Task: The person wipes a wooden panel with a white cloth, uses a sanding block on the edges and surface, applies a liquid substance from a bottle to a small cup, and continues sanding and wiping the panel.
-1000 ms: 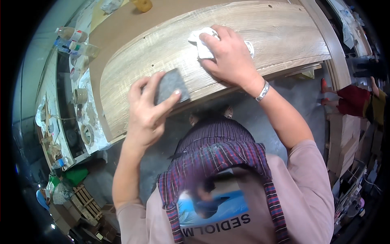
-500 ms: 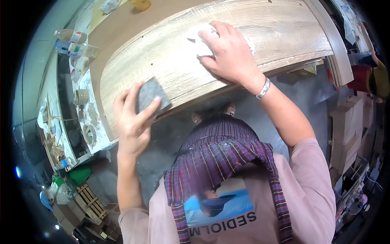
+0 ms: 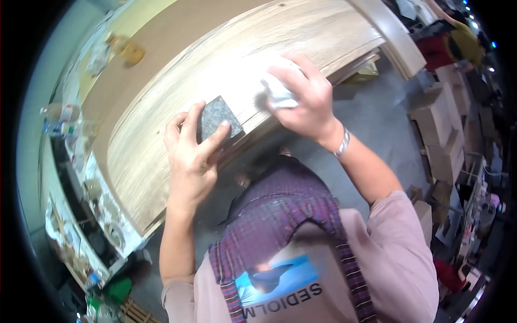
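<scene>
My left hand (image 3: 193,156) grips a flat grey block (image 3: 218,117), thumb on its face and fingers along its far side. It is held at the near edge of a pale wood-grain panel (image 3: 177,86); whether it touches the panel I cannot tell. In my right hand (image 3: 307,94) is a crumpled white cloth (image 3: 281,89), bunched under the fingers over the near part of the panel. That hand is slightly blurred, and glare washes out the panel's surface beside it.
A brown board (image 3: 116,91) lies beyond the panel, with an amber bottle (image 3: 126,48) on it. Clear plastic bottles (image 3: 62,114) and tape rolls (image 3: 114,232) stand at the left. Cardboard boxes (image 3: 439,116) are stacked at the right, and another person (image 3: 458,43) is at the far right.
The view has turned, shifting the panel and bottles in the picture. My right hand with the cloth has drawn toward the panel's near edge. The left hand keeps hold of the grey block.
</scene>
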{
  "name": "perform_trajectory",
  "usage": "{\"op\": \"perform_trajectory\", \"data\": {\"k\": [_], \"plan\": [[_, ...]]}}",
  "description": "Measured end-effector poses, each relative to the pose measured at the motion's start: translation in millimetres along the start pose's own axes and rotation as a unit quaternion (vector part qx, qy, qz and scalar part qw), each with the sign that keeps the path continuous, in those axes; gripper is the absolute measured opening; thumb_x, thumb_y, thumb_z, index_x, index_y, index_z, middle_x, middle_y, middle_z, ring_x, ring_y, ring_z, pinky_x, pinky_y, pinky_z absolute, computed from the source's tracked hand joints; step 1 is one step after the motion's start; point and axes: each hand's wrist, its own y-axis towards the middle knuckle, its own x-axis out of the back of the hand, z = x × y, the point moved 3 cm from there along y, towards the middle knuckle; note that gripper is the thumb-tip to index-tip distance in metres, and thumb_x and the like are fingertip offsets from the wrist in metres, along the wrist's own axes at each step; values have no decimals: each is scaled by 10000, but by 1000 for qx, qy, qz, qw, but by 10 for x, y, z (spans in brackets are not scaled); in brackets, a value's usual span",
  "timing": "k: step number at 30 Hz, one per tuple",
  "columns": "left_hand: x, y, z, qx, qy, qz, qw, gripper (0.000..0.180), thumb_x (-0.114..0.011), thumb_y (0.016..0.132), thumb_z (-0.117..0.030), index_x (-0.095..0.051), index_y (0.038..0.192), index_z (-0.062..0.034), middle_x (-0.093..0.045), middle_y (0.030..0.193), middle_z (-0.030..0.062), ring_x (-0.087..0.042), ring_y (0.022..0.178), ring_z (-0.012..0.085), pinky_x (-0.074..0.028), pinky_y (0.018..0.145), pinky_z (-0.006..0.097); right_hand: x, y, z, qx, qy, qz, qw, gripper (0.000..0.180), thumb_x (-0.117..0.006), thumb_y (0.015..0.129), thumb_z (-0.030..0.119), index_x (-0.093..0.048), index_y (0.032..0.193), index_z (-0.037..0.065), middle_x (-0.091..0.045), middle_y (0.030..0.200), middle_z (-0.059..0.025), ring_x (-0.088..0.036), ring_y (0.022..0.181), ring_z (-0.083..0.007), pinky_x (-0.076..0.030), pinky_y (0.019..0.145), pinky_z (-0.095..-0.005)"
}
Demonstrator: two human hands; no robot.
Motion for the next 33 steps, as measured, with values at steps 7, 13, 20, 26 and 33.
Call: {"op": "perform_trajectory", "data": {"k": [7,13,20,26,33], "plan": [[-573,826,-547,-44,-10,-18,999,539,-713,601,72,-743,1089,-155,-527,1376,182,-481,1167,411,-409,998,490,1119,-1211,-1067,-291,-57,-69,952,338,-727,727,25,-675,1060,-3,-668,1029,-162,-669,921,-297,-530,812,-348],[-1394,2008,-1264,-51,-15,7,999,556,-746,591,78,-758,1104,-135,-532,1386,161,-502,1167,378,-423,1023,466,1608,-1757,-1947,-400,2,-28,916,337,-731,736,45,-675,1064,-7,-673,1035,-158,-674,947,-283,-522,849,-345],[-2052,3025,-1907,-121,-11,-8,993,531,-790,595,12,-763,1102,-145,-550,1362,162,-517,1152,385,-467,984,472,1887,-1385,-2831,-387,63,-49,919,219,-707,847,85,-682,1021,-46,-670,990,-134,-655,865,-257,-509,799,-326],[-1976,2940,-1844,-85,15,48,995,534,-760,617,20,-761,1122,-153,-560,1359,156,-514,1179,374,-456,1013,450,1731,-624,-3204,-366,176,-47,913,350,-731,874,145,-682,1197,21,-638,896,-111,-642,796,-181,-489,724,-276],[-2127,3212,-2029,-118,-3,48,992,473,-745,627,12,-761,1083,-113,-564,1321,186,-525,1114,389,-446,987,477,1583,-599,-3216,-406,181,-142,884,223,-693,919,132,-727,1089,-8,-587,792,-77,-550,674,-150,-452,643,-276]]}}
